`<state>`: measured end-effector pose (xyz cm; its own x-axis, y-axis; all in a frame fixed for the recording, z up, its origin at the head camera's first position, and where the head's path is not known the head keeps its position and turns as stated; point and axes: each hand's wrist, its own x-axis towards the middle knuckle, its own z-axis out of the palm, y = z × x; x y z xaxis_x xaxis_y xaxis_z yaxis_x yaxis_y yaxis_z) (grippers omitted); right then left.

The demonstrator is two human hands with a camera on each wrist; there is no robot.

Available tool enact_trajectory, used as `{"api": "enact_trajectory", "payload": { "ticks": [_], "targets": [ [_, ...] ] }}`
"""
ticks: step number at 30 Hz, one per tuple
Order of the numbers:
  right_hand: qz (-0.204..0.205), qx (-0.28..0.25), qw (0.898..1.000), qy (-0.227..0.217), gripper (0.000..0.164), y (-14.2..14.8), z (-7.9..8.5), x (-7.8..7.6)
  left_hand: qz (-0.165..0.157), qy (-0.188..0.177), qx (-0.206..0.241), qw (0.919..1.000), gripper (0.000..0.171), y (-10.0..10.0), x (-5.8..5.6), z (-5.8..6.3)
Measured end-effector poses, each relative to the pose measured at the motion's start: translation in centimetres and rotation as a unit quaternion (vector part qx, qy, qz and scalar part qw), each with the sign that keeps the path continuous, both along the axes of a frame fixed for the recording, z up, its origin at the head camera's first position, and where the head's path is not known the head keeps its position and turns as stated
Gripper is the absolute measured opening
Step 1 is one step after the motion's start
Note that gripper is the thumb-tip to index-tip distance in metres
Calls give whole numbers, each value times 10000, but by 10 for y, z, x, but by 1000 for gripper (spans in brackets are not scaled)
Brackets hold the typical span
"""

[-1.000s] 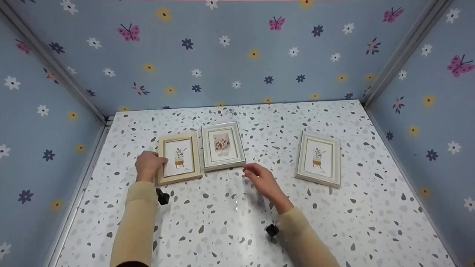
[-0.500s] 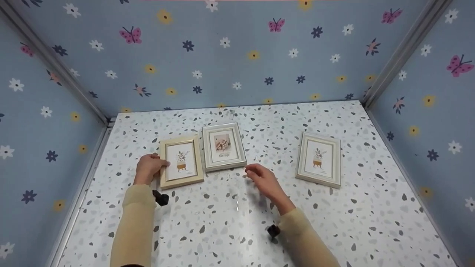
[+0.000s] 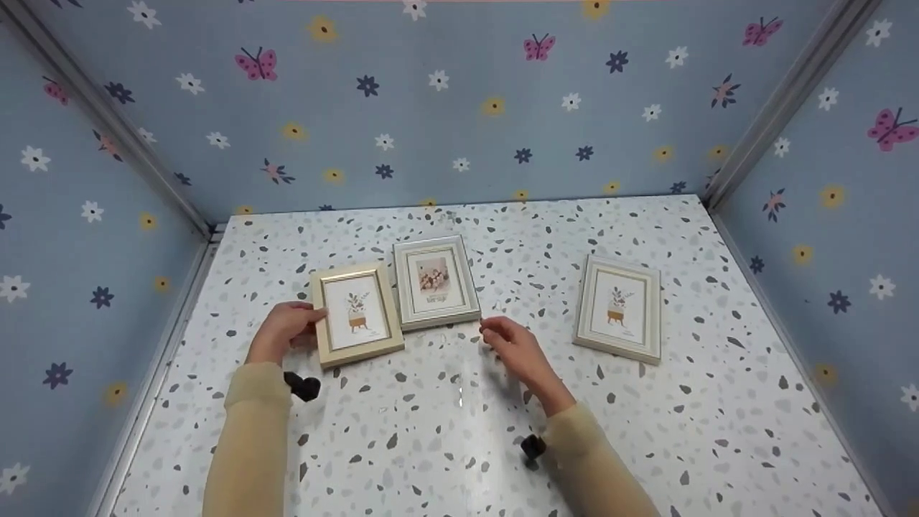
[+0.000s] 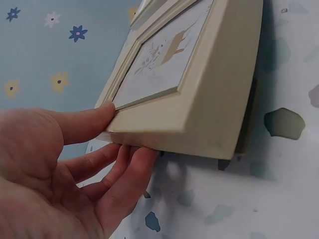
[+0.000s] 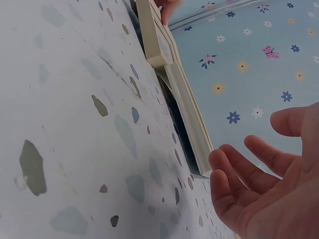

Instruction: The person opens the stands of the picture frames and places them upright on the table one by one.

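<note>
My left hand (image 3: 286, 330) pinches the left edge of a cream picture frame (image 3: 395, 323) with a potted-plant print, thumb on the front and fingers behind. In the left wrist view the cream frame (image 4: 219, 74) is slightly raised off the surface on that side. Beside it lies a silver-white picture frame (image 3: 472, 287) with a flower photo, the two edges touching or nearly so. My right hand (image 3: 520, 355) is at the lower right corner of the silver-white frame, fingers loosely bent. In the right wrist view its fingertips are by that frame's corner (image 5: 202, 162); contact is hard to tell.
A third, whitish picture frame (image 3: 653, 316) with a similar plant print lies farther right. The speckled white tabletop (image 3: 431, 445) is bounded by blue flowered panels (image 3: 459, 129) at the back and both sides.
My left hand has shifted the cream frame slightly right and toward me, and its left side now looks lifted. The right hand has barely moved.
</note>
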<state>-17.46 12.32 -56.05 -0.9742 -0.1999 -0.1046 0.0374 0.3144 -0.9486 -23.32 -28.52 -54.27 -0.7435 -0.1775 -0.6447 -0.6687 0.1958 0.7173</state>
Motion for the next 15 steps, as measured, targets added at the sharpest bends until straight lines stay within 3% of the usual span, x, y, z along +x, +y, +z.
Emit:
{"api": "enact_trajectory", "payload": {
  "ticks": [7, 15],
  "targets": [
    [-73, 88, 9998, -154, 32, 3, 2, -1, -279, 222, 16, 9994, 60, 0, 3, 6],
    [-115, 86, 9997, -172, 31, 2, 5, -1, -371, 694, 110, 9968, 64, -1, 11, 5]
  ]
}}
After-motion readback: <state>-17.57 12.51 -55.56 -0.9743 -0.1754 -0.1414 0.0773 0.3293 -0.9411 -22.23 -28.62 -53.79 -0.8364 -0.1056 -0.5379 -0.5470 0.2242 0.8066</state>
